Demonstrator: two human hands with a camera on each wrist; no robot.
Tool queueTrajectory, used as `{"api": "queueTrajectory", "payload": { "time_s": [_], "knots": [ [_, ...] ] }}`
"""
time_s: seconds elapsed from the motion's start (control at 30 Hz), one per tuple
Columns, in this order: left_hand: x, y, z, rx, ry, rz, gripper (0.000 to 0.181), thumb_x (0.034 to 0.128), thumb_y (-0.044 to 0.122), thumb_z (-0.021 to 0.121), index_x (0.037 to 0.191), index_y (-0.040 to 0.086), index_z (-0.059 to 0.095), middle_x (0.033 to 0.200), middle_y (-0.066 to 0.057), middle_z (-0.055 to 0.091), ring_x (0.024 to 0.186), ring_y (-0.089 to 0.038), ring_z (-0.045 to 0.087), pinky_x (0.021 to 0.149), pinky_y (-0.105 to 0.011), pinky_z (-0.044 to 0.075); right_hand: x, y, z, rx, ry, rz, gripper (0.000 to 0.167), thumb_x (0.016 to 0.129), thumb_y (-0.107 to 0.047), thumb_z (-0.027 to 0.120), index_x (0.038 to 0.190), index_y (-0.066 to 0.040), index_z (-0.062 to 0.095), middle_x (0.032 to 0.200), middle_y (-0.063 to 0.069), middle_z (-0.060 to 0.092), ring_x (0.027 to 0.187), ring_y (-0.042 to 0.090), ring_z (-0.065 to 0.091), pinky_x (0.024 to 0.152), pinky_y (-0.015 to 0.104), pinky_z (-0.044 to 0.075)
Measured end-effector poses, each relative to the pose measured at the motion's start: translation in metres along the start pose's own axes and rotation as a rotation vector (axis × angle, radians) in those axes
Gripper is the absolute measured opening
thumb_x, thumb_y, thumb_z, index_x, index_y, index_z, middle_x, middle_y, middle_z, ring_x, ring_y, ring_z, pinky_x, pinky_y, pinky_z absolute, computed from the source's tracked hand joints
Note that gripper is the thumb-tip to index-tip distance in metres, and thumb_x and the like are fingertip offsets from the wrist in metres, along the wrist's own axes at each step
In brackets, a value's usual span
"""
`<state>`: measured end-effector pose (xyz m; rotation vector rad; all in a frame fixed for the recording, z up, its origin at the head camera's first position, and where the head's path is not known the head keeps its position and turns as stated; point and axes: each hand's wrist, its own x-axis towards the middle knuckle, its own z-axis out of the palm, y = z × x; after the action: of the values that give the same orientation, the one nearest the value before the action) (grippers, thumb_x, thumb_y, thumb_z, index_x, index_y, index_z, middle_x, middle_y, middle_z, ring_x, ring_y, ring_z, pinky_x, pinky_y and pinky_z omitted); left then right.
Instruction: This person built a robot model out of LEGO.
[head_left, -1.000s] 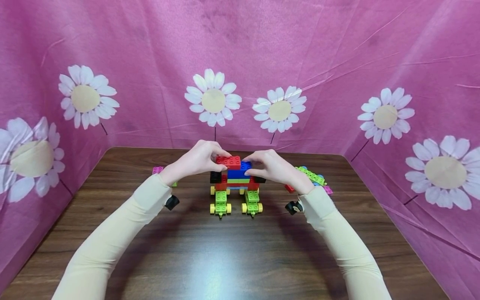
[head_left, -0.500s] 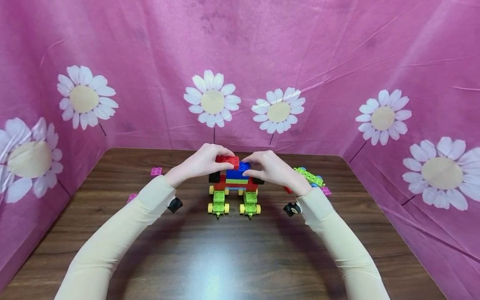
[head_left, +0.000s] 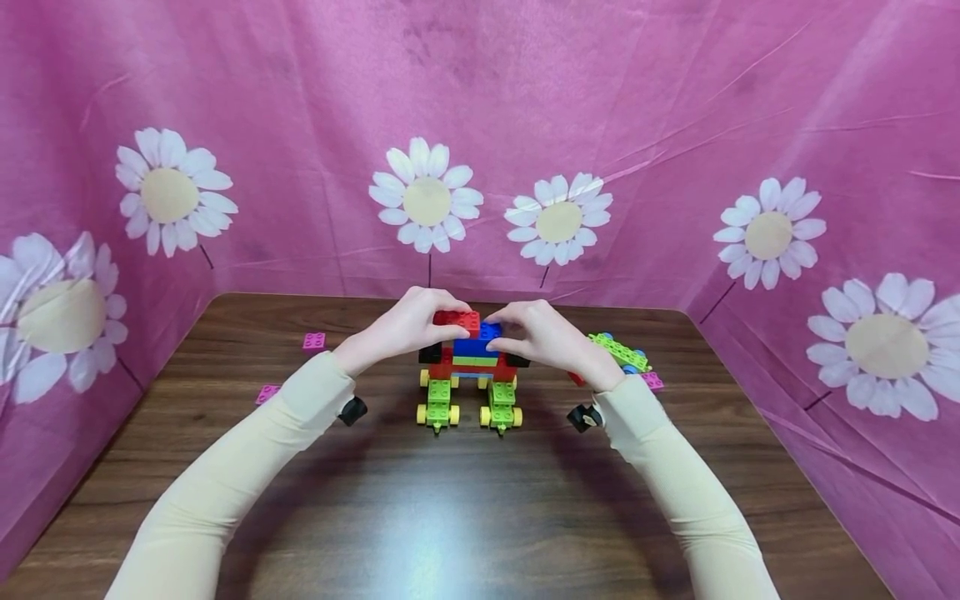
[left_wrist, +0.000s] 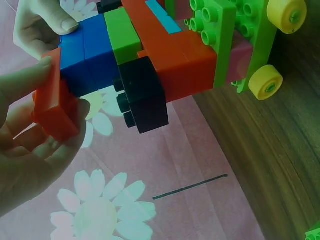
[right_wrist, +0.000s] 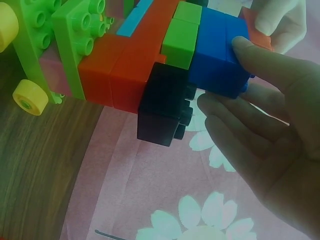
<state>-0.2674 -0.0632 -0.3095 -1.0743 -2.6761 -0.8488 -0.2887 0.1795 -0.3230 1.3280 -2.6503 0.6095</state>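
Note:
A toy of building bricks stands in the middle of the table, on lime green bases [head_left: 438, 405] with yellow wheels [left_wrist: 287, 15]. Red, lime and blue layers rise above them, and a black brick [left_wrist: 143, 92] juts out at each side. At the top left, my left hand [head_left: 405, 323] pinches a red brick [left_wrist: 54, 111] between thumb and fingers; it overlaps the end of the blue bricks [right_wrist: 216, 52]. From the other side my right hand [head_left: 538, 332] grips those blue bricks, thumb in front and fingers behind. How firmly the red brick is seated cannot be told.
Two pink bricks lie at the left, one farther back [head_left: 313, 341] and one beside the left sleeve [head_left: 267, 393]. Behind the right wrist are a lime plate with blue wheels [head_left: 621, 352], a pink brick [head_left: 652, 381] and a partly hidden red piece [head_left: 576, 378].
My left hand has shifted slightly right and down, its thumb farther along the red brick. A pink brick by the left sleeve has come into view. My right hand keeps its place.

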Motion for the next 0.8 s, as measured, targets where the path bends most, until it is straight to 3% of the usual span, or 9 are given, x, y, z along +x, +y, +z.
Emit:
{"api": "queueTrajectory", "payload": {
  "time_s": [0.57,0.8],
  "knots": [
    [0.000,0.001,0.003,0.048,-0.032,-0.077,0.035,0.0861,0.020,0.077,0.115,0.002,0.071,0.105,-0.012,0.075,0.087,-0.022,0.066,0.080,-0.034,0.058,-0.002,0.003,-0.001,0.022,-0.023,0.006,0.036,0.087,-0.025,0.076,0.118,-0.007,0.071,0.112,0.007,0.074,0.100,0.019,0.070,0.091,0.036,0.058],
    [0.001,0.000,0.004,0.034,-0.043,-0.096,0.038,0.0865,0.022,0.077,0.119,0.002,0.069,0.109,-0.013,0.074,0.091,-0.023,0.065,0.082,-0.034,0.058,-0.021,0.021,-0.023,0.025,0.093,0.035,0.035,0.088,-0.025,0.075,0.119,-0.008,0.070,0.114,0.007,0.074,0.103,0.019,0.069,0.092,0.039,0.057]
  ]
}}
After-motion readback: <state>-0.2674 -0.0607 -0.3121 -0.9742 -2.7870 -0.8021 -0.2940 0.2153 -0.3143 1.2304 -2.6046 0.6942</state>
